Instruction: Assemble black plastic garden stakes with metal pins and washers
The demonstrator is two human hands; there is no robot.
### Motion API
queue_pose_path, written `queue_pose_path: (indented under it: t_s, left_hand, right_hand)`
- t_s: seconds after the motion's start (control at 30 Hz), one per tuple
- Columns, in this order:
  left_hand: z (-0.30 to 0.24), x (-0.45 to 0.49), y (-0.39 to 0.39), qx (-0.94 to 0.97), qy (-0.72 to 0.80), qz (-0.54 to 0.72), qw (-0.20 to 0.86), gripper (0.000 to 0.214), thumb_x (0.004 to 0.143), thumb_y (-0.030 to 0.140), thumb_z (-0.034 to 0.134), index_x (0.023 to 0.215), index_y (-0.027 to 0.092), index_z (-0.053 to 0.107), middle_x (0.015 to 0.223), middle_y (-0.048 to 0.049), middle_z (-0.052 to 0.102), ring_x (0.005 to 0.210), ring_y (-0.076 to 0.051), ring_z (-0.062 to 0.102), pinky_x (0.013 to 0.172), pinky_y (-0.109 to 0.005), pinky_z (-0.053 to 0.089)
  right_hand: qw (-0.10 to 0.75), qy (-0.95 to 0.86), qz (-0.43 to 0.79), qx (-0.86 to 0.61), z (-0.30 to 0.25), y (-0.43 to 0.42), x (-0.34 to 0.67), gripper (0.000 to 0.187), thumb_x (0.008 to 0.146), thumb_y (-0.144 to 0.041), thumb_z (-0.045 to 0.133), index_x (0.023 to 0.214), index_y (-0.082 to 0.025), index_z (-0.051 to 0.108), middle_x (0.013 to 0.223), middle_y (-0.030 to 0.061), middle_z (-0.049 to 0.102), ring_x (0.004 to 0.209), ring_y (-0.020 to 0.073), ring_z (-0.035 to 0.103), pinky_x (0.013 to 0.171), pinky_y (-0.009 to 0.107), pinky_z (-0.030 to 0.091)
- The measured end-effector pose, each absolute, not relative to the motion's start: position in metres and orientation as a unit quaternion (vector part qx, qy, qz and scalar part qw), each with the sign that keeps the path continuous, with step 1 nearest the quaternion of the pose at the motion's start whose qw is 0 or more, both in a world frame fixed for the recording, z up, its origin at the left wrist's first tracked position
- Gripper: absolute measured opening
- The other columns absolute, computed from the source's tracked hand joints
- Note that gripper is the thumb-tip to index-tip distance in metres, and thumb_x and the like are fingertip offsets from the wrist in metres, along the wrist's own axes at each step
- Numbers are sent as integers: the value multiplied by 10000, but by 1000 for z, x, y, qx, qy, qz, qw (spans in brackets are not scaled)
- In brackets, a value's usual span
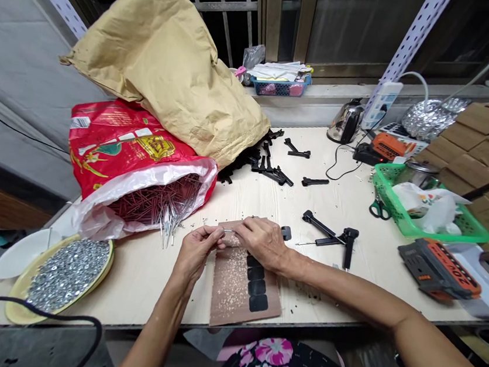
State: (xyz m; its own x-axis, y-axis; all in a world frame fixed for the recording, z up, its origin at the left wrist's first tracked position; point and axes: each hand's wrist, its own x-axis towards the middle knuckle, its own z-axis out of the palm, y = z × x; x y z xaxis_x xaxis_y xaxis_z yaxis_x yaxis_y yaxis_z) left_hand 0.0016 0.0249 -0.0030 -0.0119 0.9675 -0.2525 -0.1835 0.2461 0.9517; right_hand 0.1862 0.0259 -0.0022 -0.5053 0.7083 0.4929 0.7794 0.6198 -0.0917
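My left hand [201, 247] pinches a thin metal rod [228, 230] between thumb and fingertips. Opposite it, my right hand [264, 242] has its fingers closed at the rod's other end, though its grip is partly hidden. Both hands are above a brown mat [224, 305] sprinkled with pale crumbs, which carries a column of black square pads [258, 287]. To the right of my right hand lie black plastic handles [349, 248], some with thin metal shafts sticking out.
On the left are a red sack [111, 145] of thin rods, a brown paper sack [165, 62] spilling black parts, and a yellow bowl [70, 272] of small metal pieces. A green basket [433, 228], a battery pack [440, 270], scissors [380, 209] and a kettle [346, 121] stand right.
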Motion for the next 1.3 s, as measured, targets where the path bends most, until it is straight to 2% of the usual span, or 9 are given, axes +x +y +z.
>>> queue_pose_path:
  t_s: [0.33,0.57,0.77,1.0,1.1,1.23,1.3]
  left_hand:
    - [-2,7,30,369,526,432,633,347,544,363,834,670,90,661,596,-16,629,472,-76,537,513,-201,453]
    - [-4,3,28,481,550,401,553,299,657,399,754,696,118,660,588,-18,612,503,-113,555,523,-232,481]
    - [3,6,26,508,553,358,555,331,660,446,734,655,122,662,561,-23,598,493,-119,541,514,-249,491]
    - [5,6,28,538,568,328,529,338,635,455,747,646,125,674,502,-14,578,451,-129,547,472,-239,460]
    - [5,6,28,538,572,334,522,342,623,461,753,639,129,677,498,-16,583,449,-131,548,468,-237,459]
    - [5,6,28,537,572,333,523,324,627,444,757,632,130,678,496,-18,588,445,-129,552,464,-227,452]
    - [5,6,27,535,567,335,529,314,636,437,753,634,132,680,500,-19,589,444,-129,552,461,-227,453]
  right_hand:
    - [228,-885,-59,-401,-3,30,197,169,955,-215,431,963,-177,596,832,34,589,753,151,511,634,268,348]
    - [177,-910,-59,-371,3,31,202,182,956,-164,407,926,-162,587,855,46,605,772,159,508,631,284,340]
    - [188,-905,-55,-379,-7,31,202,159,947,-168,429,906,-164,582,860,37,605,786,156,505,662,286,348]
    - [194,-901,-75,-381,-12,25,199,213,950,-117,373,901,-167,575,866,38,599,732,146,497,583,270,308]
    - [199,-896,-43,-396,-12,22,197,203,944,-115,390,886,-156,580,839,42,586,709,136,494,556,256,303]
    - [223,-877,-2,-426,-14,21,196,159,950,-211,439,905,-150,579,872,45,572,707,128,490,528,236,304]
    - [220,-883,-4,-415,-13,21,197,166,948,-172,426,899,-149,584,874,46,566,717,127,490,533,231,311]
